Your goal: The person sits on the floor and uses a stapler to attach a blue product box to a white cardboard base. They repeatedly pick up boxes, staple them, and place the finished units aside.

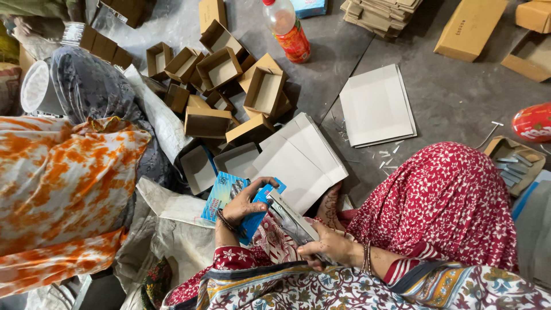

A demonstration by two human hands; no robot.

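My left hand (244, 202) grips a blue printed card pack (225, 192), fingers curled over its top edge. My right hand (330, 245) holds a stack of flat grey-white cards (291, 218) against my lap. Both hands sit close together above my red floral knee (442, 201). Just beyond them lies a fanned pile of flat white board sheets (304, 158). Several small open brown cardboard boxes (221, 69) are scattered on the grey floor farther out.
A person in orange tie-dye cloth (63, 183) sits at my left. A plastic bottle with red drink (290, 31) stands at top centre. A white sheet stack (376, 106), flat cardboard piles (381, 14), a red object (532, 121) and a small tray (513, 163) lie right.
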